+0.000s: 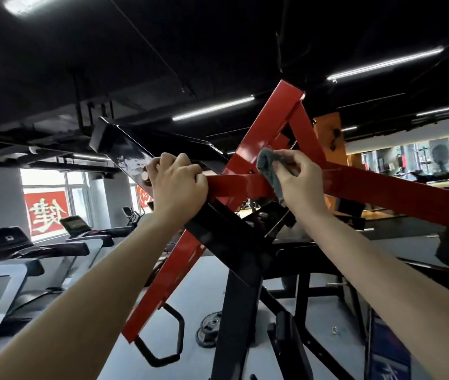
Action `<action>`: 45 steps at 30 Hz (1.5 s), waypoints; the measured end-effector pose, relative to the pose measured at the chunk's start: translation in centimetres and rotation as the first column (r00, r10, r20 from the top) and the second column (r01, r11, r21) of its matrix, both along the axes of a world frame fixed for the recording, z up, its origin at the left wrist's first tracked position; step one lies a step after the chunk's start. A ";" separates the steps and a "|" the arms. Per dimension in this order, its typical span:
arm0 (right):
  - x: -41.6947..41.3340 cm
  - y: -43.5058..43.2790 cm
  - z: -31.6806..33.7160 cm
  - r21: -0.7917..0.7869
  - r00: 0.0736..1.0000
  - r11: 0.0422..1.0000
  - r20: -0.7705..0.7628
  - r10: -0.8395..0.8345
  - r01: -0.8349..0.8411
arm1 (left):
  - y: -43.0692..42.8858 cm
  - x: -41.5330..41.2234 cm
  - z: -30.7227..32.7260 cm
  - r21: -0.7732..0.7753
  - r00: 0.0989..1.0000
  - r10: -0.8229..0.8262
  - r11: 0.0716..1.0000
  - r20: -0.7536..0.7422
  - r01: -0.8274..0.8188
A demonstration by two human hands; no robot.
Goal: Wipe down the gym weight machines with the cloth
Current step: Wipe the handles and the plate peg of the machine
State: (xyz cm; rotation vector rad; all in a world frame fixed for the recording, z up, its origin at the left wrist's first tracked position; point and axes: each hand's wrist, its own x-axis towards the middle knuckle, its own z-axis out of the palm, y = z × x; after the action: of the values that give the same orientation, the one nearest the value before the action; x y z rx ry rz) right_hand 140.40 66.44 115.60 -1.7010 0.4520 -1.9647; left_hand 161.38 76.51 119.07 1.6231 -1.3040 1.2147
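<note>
Two hands high on the weight machine. Left hand wraps the red crossbar at its left end, probably bracing. Right hand pinches the grey cloth against the crossbar's middle, where the red beams meet.

Red bar at centre: painted metal, high gloss, light streaks along its smooth face. Cloth on it, toward 1 o'clock: grey, thick, fuzzy pile, fully matt. Black beam up at 10 o'clock: glossy painted metal, smeared with dull whitish smudges. Treadmills at 8 o'clock: smooth silvery-white plastic shells, matt black consoles. Floor at 6 o'clock: grey, smooth, low sheen. Plate lying on it: dark and matt. Ceiling at 12: flat matt black.
</note>
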 end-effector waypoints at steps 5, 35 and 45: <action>-0.5 0.6 -4.9 -0.150 0.988 0.980 -0.104 0.116 -0.131 | -0.7 -2.2 -1.9 0.100 0.994 0.069 0.992 0.084 -0.077; -4.3 2.8 -6.4 -0.044 0.698 0.992 -0.715 0.053 -0.120 | -1.6 -6.6 -7.1 0.042 0.996 -0.009 0.999 0.094 0.005; -0.9 4.2 -5.6 -0.087 0.723 0.996 -0.687 -0.070 0.013 | -0.4 -7.3 -6.5 0.138 0.996 0.018 0.990 0.088 -0.030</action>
State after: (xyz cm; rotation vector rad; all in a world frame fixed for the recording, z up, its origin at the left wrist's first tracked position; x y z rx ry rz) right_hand 139.54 70.67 109.99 -2.4786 0.6769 -1.3048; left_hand 154.09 76.09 112.57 1.7047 -1.4556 1.2443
